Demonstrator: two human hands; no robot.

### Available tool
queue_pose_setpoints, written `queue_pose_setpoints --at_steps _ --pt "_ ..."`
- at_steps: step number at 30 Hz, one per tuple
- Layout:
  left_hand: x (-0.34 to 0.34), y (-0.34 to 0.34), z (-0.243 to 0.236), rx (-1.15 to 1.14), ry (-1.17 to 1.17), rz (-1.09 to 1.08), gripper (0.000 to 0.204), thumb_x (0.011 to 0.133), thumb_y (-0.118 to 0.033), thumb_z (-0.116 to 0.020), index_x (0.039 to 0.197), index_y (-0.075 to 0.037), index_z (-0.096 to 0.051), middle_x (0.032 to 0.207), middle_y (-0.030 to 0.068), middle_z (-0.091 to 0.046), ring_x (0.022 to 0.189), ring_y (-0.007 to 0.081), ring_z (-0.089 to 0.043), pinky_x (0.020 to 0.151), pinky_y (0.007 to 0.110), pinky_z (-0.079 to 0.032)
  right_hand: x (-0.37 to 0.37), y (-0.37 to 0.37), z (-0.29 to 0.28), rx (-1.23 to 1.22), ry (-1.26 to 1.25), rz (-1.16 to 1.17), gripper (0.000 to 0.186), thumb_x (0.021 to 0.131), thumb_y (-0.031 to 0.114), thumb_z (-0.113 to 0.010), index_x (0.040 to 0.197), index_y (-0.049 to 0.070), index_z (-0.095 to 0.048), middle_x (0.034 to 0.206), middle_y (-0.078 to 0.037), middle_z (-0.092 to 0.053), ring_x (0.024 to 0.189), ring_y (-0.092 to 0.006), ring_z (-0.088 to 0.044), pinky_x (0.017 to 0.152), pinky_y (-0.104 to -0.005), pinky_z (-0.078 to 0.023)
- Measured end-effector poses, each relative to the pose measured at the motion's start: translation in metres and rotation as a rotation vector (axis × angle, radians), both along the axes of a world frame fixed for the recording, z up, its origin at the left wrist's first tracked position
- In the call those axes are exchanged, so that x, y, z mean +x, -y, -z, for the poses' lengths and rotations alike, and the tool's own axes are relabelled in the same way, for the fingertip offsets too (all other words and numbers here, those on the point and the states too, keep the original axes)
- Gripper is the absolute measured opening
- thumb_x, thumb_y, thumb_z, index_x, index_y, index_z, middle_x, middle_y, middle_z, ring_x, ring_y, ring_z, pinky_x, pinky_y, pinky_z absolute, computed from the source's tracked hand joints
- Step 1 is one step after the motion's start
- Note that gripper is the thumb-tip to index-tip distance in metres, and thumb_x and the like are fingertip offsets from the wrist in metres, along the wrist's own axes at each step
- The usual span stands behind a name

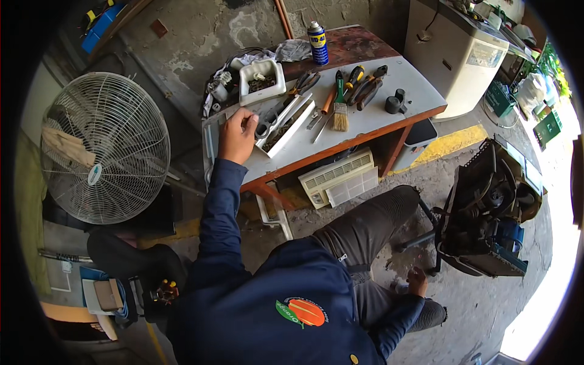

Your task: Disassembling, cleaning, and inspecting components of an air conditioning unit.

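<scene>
cracked concrete floor (486, 304), and a white tabletop (389, 103) crowded with tools. left hand (237, 135) is up at the tabletop's near edge, fingers curled loosely, just beside a long white tray (291, 129) of small parts; whether it grips anything, can't tell. right hand (417, 282) is low, fingers bent, beside the dark machine frame (486, 219). further out, a paintbrush (340, 109), pliers (368, 85), a blue spray can (317, 44), a white fan (103, 149).
</scene>
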State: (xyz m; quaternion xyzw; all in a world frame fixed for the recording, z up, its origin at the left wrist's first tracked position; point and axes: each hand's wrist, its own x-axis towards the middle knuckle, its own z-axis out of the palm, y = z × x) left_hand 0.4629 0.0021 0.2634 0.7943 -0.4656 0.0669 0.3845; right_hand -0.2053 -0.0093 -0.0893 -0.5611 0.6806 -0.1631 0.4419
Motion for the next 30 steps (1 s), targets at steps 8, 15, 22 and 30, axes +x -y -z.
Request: queue_pose_setpoints --at_steps 8,15,22,30 --pt "0.000 -0.002 0.002 -0.042 -0.051 -0.006 0.014 0.095 -0.013 -0.064 0.091 0.000 -0.068 0.079 0.0044 -0.067 0.068 0.0158 -0.056 0.067 0.029 -0.047 0.000 0.002 -0.001 -0.028 -0.072 -0.043 0.047 0.089 0.030 -0.070 0.124 -0.002 -0.068 0.083 -0.014 -0.071 0.068 -0.0231 -0.068 0.064 -0.0329 -0.054" --pt "0.001 0.000 0.002 0.008 -0.073 0.008 0.012 0.095 -0.011 -0.065 0.093 0.000 -0.069 0.078 0.0037 -0.066 0.068 0.0132 -0.053 0.067 0.026 -0.046 0.000 -0.001 0.000 -0.021 -0.048 -0.016 0.046 0.090 0.031 -0.069 0.123 -0.001 -0.068 0.082 -0.015 -0.071 0.068 -0.0234 -0.069 0.065 -0.0338 -0.054" --pt "0.004 0.000 0.007 -0.038 -0.098 0.093 0.013 0.093 -0.014 -0.067 0.090 -0.001 -0.069 0.071 0.0069 -0.066 0.060 0.0209 -0.054 0.060 0.034 -0.046 -0.002 -0.001 0.008 -0.096 -0.133 -0.024 0.039 0.089 0.029 -0.072 0.119 0.004 -0.070 0.081 -0.016 -0.074 0.072 -0.0318 -0.069 0.066 -0.0408 -0.053" --pt "-0.008 -0.006 -0.008 0.111 0.041 0.105 0.012 0.095 -0.009 -0.065 0.091 0.001 -0.069 0.075 0.0040 -0.066 0.066 0.0135 -0.055 0.065 0.027 -0.046 0.003 -0.002 -0.007 -0.050 -0.083 -0.022 0.039 0.088 0.030 -0.072 0.119 0.004 -0.070 0.082 -0.017 -0.074 0.075 -0.0323 -0.070 0.069 -0.0409 -0.053"
